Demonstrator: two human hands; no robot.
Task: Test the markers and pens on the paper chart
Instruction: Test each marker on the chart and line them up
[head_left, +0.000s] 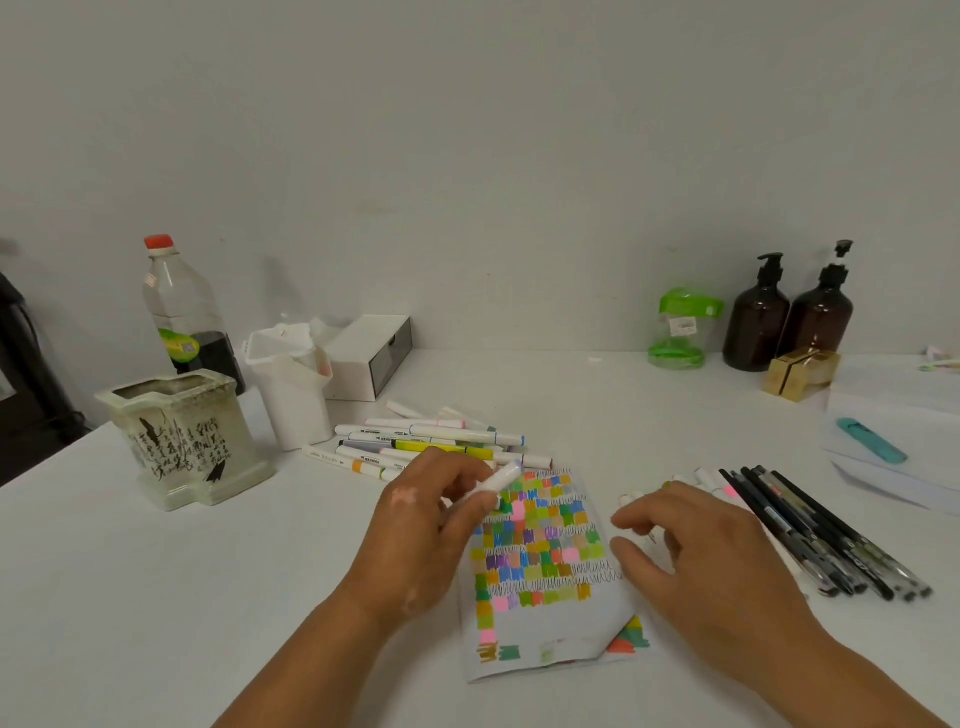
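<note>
The paper chart (543, 553) is laid flat on a smooth white table (156, 597), between the two hands; it is filled with small scribbled colour blocks, and its lower right corner is curled up. A white cylindrical marker (496, 483) is gripped in the fingers of the left hand (431, 525) over the chart's upper left corner. The right hand (696, 556) is held with fingers loosely bent at the chart's right edge; whether anything is grasped cannot be told. White markers (431, 441) are piled behind the chart, and slim black pens (815, 535) are fanned to the right. A plain pale wall (467, 130) is seen behind.
</note>
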